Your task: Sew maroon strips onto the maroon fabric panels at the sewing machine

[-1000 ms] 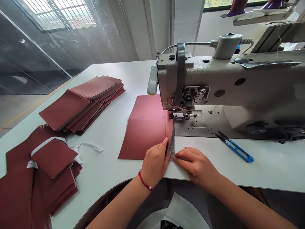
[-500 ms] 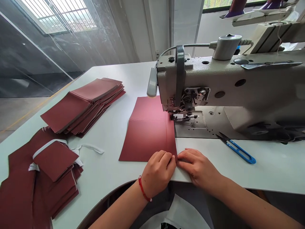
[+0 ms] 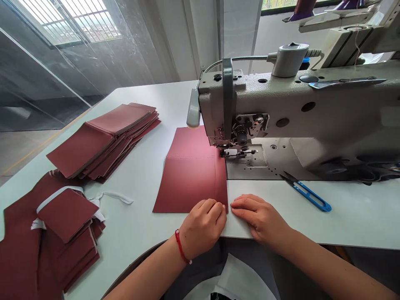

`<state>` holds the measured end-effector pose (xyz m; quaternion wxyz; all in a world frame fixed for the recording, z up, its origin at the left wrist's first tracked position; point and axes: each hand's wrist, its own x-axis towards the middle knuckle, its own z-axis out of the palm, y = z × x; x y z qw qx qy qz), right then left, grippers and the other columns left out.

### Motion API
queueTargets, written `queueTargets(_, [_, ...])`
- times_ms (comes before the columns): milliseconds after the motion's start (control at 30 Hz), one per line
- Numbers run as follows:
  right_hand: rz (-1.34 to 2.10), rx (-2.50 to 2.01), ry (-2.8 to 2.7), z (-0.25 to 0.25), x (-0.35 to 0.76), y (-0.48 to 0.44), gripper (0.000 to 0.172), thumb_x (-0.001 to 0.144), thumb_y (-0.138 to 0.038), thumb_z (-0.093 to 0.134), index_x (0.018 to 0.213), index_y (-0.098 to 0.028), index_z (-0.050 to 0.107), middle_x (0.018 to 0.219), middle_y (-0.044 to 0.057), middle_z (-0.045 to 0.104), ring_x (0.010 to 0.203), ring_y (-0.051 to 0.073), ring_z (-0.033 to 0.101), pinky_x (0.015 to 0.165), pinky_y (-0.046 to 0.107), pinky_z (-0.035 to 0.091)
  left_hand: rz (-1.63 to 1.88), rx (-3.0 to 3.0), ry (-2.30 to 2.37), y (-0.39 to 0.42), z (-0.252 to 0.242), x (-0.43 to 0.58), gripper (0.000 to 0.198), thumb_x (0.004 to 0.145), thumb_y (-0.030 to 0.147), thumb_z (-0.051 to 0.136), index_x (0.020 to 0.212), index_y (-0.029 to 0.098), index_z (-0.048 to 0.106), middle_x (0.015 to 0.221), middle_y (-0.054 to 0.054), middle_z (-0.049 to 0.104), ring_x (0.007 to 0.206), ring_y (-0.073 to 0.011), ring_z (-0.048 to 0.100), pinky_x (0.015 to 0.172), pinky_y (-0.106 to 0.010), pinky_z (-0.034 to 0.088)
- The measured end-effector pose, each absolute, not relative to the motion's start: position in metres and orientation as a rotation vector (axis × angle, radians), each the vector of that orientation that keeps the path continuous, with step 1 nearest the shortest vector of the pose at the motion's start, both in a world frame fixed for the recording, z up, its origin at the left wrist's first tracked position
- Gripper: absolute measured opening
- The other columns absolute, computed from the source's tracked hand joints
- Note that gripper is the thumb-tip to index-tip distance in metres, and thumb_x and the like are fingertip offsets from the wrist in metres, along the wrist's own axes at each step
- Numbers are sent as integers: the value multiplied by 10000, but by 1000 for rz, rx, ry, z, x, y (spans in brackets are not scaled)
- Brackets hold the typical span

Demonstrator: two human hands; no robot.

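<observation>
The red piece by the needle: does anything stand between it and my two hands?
Nothing visible. The left hand rests on the near right corner of the red piece; the right hand lies on the table just beside that corner. The blue snips lie apart, further right.

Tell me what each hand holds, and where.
Left hand: curled fingers on the near right corner of the dark red piece; pinching or only pressing cannot be told. Right hand: flat on the table beside that corner, holding nothing.
</observation>
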<state>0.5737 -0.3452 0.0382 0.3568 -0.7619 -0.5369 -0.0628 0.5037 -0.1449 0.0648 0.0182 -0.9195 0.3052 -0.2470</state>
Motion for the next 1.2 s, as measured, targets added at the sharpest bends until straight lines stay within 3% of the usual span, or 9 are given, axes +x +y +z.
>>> queueTargets(167, [-204, -2032, -1484, 40, 573, -345, 406, 913, -78, 418, 1285, -128, 571, 1239, 133, 615, 1140, 244, 546, 976, 429, 502, -741, -2858, 930, -145, 63, 500, 184, 838, 39, 493, 880, 55, 672, 752, -90, 610, 682, -197, 557, 601, -334, 517])
queueTargets(333, [-219, -2100, -1545, 37, 570, -342, 378, 938, -105, 445, 1292, -138, 572, 1276, 108, 609, 1166, 242, 545, 1037, 475, 454, -691, -2909, 991, -139, 61, 490, 277, 839, 35, 457, 1034, 21, 654, 883, -133, 655, 803, -230, 601, 690, -361, 541])
queueTargets(400, [-218, -2109, -1554, 35, 569, -342, 372, 940, -112, 457, 1293, -143, 570, 1261, 102, 620, 1159, 232, 555, 1051, 474, 442, -638, -3021, 1012, -135, 65, 491, 266, 863, 69, 468, 1054, 65, 653, 915, -115, 671, 825, -220, 610, 709, -358, 541])
queueTargets(500, [-212, -2101, -1574, 35, 568, -341, 360, 952, -116, 458, 1294, -142, 568, 1237, 100, 631, 1144, 228, 568, 1048, 467, 446, -484, -3310, 895, -128, 75, 508, 183, 909, 162, 486, 933, 156, 667, 878, -67, 680, 783, -180, 616, 722, -343, 541])
queueTargets(600, [-214, -2104, -1595, 35, 568, -342, 358, 958, -93, 432, 1286, -135, 570, 1219, 110, 635, 1115, 235, 586, 1026, 477, 465, -425, -3472, 637, -122, 82, 536, 190, 896, 270, 566, 1024, 172, 666, 1055, -102, 684, 968, -219, 637, 885, -414, 534])
queueTargets(667, [-213, -2120, -1601, 36, 568, -342, 368, 955, -76, 419, 1287, -131, 567, 1230, 119, 629, 1117, 240, 588, 1023, 480, 471, -312, -3472, 545, -119, 81, 550, 331, 858, 323, 629, 1156, 181, 632, 1250, -133, 628, 1148, -283, 589, 1017, -570, 438])
queueTargets(767, [-182, -2129, -1588, 42, 568, -343, 360, 956, -108, 439, 1292, -135, 565, 1245, 121, 623, 1121, 239, 592, 1033, 473, 471, -85, -3460, 443, -118, 77, 557, 431, 860, 341, 630, 1265, 206, 569, 1398, -139, 535, 1271, -330, 510, 1041, -770, 228])
queueTargets(900, [-57, -2118, -1620, 52, 571, -345, 382, 959, -211, 495, 1332, -139, 538, 1268, 121, 610, 1138, 226, 587, 1040, 441, 470, 4, -3482, 341, -119, 75, 550, 478, 873, 330, 616, 1330, 233, 519, 1446, -145, 486, 1322, -333, 465, 1020, -816, 115])
queueTargets(1200, [-109, -2146, -1755, 48, 580, -343, 371, 984, -194, 471, 1338, -97, 524, 1286, 109, 602, 1202, 242, 535, 1109, 488, 379, 106, -3543, 287, -115, 76, 558, 464, 876, 330, 614, 1325, 261, 524, 1471, -109, 458, 1355, -355, 421, 951, -868, -11])
